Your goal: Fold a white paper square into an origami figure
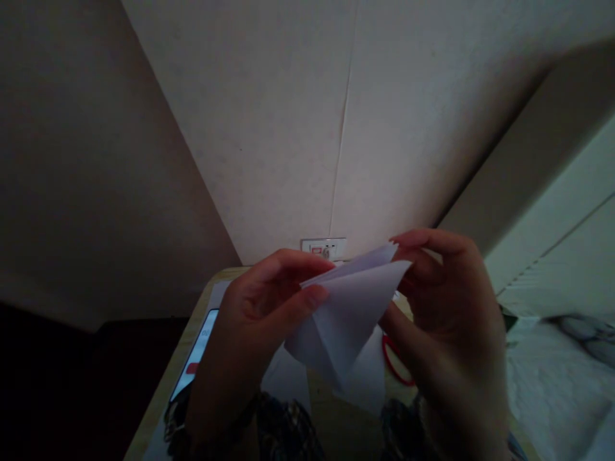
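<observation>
A folded sheet of white paper (358, 310) is held up above the small table, its layers spread apart along the top edge and its lower corner pointing down. My left hand (269, 314) pinches its left side, thumb on the near face and fingers behind. At the right, my right hand (446, 320) has its fingertips at the paper's upper right corner, with the thumb lower down behind the right edge. Parts of the right fingers are hidden by the paper.
On the wooden table (163, 390) lie a lit phone (196, 355) at the left, white paper sheets (288, 378) and a red loop-shaped handle (396, 365). A wall socket (324, 246) sits behind the table. White bedding (557, 384) is at the right.
</observation>
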`<control>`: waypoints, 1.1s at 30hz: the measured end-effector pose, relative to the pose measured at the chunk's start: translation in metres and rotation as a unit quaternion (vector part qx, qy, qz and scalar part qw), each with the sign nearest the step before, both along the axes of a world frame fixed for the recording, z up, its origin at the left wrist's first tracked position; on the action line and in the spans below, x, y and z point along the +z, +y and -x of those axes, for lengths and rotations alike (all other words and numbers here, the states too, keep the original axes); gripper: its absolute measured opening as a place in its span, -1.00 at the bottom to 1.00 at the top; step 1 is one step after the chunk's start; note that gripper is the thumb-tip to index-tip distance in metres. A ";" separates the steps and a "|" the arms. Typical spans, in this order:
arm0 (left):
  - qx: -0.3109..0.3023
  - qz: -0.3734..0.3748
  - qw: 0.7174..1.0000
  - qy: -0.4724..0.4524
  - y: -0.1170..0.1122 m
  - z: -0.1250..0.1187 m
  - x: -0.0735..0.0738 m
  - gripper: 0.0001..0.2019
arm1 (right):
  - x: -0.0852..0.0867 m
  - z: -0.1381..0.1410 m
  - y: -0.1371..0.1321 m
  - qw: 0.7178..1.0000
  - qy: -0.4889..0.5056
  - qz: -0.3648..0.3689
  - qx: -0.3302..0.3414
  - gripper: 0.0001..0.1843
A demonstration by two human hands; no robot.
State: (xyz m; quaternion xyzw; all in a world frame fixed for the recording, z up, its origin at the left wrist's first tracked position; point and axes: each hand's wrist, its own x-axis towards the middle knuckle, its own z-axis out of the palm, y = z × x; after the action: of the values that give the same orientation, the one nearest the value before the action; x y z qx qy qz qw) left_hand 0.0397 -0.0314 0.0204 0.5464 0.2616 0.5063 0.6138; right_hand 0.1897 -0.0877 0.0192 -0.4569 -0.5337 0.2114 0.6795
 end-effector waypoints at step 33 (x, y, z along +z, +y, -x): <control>0.048 -0.151 0.968 0.196 0.004 0.017 0.006 -0.79 | 0.005 -0.012 0.008 0.993 -0.109 0.025 0.045 -0.70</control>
State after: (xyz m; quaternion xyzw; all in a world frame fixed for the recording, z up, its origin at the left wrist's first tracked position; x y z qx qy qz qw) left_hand 0.0226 -0.0276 0.0263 0.7079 0.3239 0.4519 0.4357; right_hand 0.2017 -0.0794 0.0244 -0.4697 -0.6188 0.2042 0.5957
